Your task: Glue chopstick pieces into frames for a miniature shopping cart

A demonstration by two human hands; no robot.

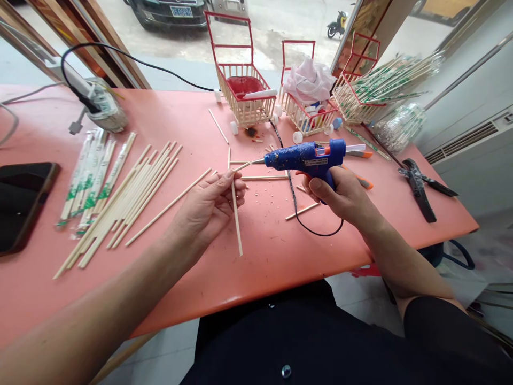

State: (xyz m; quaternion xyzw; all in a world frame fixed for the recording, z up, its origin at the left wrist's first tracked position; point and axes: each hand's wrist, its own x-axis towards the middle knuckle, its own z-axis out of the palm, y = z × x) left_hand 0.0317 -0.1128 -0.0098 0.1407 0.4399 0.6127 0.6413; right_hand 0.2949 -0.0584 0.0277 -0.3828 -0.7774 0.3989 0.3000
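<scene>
My left hand (210, 200) pinches a thin wooden chopstick (236, 219), which slants down toward the table's near edge. A short stick end (242, 167) shows at the same fingertips, and whether the two pieces are joined I cannot tell. My right hand (344, 195) is wrapped round the handle of a blue hot glue gun (306, 155). Its metal nozzle points left and meets the short stick end. A clear glue stick (356, 148) sticks out of its back. Beyond my hands, cut sticks (264, 178) lie in a frame-like shape on the pink table (192, 278).
Bare chopsticks (132, 198) and wrapped ones (94, 176) lie at left, near a phone (26, 203) and power strip (74, 80). Three small stick-built carts (248, 109) stand at the back. Orange cutters (363, 179) and black-handled pliers (419, 187) lie right. The gun's cord (294, 200) loops below.
</scene>
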